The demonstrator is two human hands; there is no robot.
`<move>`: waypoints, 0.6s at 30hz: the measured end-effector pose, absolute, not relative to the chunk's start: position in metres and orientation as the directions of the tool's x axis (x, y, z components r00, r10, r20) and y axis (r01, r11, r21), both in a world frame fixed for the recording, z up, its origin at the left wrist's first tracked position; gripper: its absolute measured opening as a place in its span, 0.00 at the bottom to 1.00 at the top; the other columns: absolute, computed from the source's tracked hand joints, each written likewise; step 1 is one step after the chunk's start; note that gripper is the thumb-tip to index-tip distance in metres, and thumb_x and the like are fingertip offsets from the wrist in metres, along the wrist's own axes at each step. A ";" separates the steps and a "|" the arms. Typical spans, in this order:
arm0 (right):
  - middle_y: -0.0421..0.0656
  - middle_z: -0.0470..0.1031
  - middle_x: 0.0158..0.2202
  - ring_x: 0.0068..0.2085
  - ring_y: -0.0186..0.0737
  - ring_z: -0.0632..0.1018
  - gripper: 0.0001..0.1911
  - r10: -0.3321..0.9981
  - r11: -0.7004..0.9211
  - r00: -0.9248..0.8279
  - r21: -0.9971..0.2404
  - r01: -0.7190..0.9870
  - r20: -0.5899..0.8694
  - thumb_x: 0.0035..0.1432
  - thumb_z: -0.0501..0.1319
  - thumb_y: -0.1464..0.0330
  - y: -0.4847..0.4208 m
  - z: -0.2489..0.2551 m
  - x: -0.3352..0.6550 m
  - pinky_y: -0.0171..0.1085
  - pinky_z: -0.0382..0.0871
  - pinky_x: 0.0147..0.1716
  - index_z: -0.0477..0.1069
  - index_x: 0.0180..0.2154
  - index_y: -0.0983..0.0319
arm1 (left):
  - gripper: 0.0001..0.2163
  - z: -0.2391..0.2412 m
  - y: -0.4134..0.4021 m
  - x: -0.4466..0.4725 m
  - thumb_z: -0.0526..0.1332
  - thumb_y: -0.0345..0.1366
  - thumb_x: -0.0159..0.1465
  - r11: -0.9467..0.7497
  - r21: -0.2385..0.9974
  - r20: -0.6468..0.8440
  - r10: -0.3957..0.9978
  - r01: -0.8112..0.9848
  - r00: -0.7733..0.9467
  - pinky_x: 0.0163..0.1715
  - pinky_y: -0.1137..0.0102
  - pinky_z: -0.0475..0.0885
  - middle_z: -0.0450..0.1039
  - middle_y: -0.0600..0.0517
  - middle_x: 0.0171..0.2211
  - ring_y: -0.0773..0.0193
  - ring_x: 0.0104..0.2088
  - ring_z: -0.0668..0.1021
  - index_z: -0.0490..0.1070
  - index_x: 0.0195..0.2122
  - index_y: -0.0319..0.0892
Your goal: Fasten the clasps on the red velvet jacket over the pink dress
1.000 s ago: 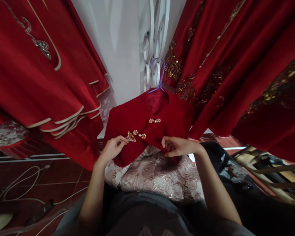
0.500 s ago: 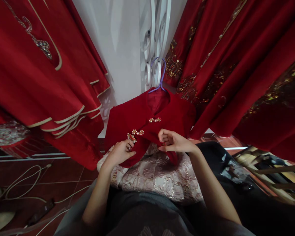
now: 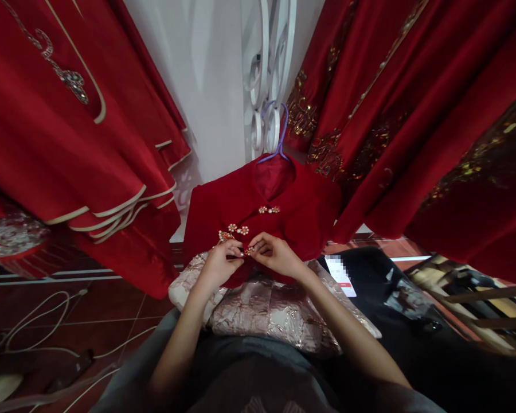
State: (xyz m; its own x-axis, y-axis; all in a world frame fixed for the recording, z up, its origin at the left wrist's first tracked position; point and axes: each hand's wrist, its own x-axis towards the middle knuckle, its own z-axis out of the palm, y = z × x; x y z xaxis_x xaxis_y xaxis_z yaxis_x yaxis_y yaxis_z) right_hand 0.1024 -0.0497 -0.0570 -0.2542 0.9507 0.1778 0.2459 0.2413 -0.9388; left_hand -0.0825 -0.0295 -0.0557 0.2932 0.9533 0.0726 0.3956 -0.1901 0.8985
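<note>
A small red velvet jacket (image 3: pixel 301 206) hangs in front of me on a purple hanger (image 3: pixel 275 135), hooked on a white scrolled rail (image 3: pixel 266 63). Pearl and gold clasps (image 3: pixel 269 210) run down its front. My left hand (image 3: pixel 221 265) and my right hand (image 3: pixel 275 256) meet at the lowest clasp (image 3: pixel 249 250) near the hem, fingers of both pinched together on it. A red fan-shaped ornament (image 3: pixel 225 236) sits just above my left hand. Under the jacket hangs a pale gold brocade skirt (image 3: pixel 275 310).
Long red embroidered gowns hang at left (image 3: pixel 60 143) and right (image 3: pixel 413 126). White cables (image 3: pixel 38 321) and a dark phone-like thing (image 3: pixel 71 370) lie on the red tiled floor at left. A black bag (image 3: pixel 395 287) with a white label lies at right.
Both hands have come together at the jacket's middle front. The right hand let go of the right hem and moved left; the left hand moved right from the fan ornament.
</note>
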 end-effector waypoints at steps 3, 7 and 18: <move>0.41 0.75 0.31 0.32 0.34 0.77 0.10 0.954 0.247 -0.239 -0.930 0.273 0.183 0.55 0.64 0.64 -0.048 -0.057 0.103 0.34 0.72 0.34 0.71 0.37 0.62 | 0.08 -0.050 -0.028 -0.089 0.66 0.26 0.49 -0.194 0.910 0.082 0.951 0.368 0.299 0.38 0.69 0.75 0.76 0.53 0.29 0.64 0.32 0.79 0.72 0.30 0.40; 0.40 0.76 0.30 0.31 0.34 0.77 0.11 0.959 0.250 -0.213 -0.913 0.323 0.188 0.55 0.66 0.62 -0.050 -0.054 0.100 0.33 0.71 0.33 0.73 0.37 0.62 | 0.06 -0.050 -0.030 -0.087 0.68 0.31 0.49 -0.191 0.908 0.090 0.958 0.372 0.272 0.37 0.67 0.76 0.78 0.51 0.27 0.62 0.31 0.80 0.73 0.28 0.40; 0.43 0.78 0.34 0.33 0.35 0.77 0.06 0.958 0.282 -0.179 -0.856 0.434 0.225 0.57 0.64 0.67 -0.058 -0.043 0.094 0.33 0.71 0.34 0.76 0.36 0.62 | 0.10 -0.047 -0.032 -0.092 0.68 0.39 0.52 -0.146 0.932 0.028 0.941 0.330 0.338 0.42 0.65 0.78 0.81 0.48 0.33 0.59 0.35 0.82 0.78 0.33 0.39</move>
